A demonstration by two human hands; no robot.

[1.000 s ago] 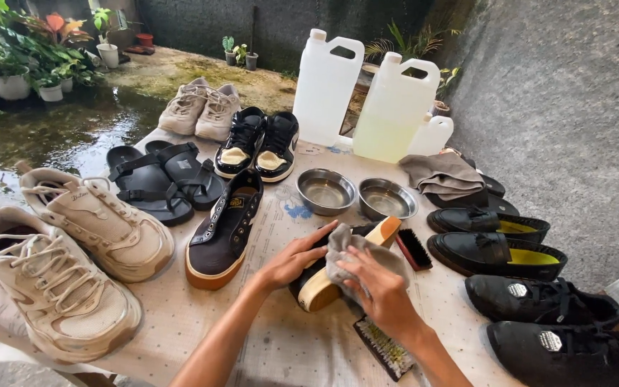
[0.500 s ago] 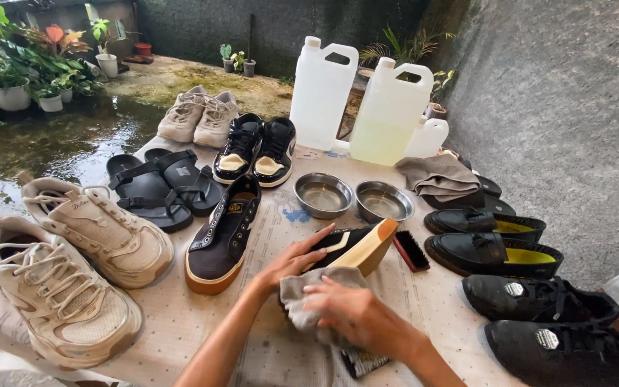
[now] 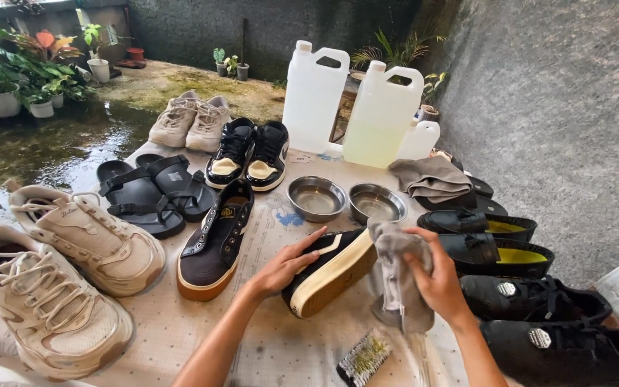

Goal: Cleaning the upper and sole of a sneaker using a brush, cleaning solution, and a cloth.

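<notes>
A: Where is our left hand (image 3: 286,266)?
B: Pressed flat, fingers spread, on the black shoe (image 3: 331,269), which is tipped on its side mid-table (image 3: 180,330).
A: And our right hand (image 3: 435,283)?
B: Closed around the grey cloth (image 3: 395,272), just right of the shoe's toe, above the brush (image 3: 364,356).

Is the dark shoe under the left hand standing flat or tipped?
Tipped: the shoe lies on its side under the left hand, pale sole edge facing us.
</notes>
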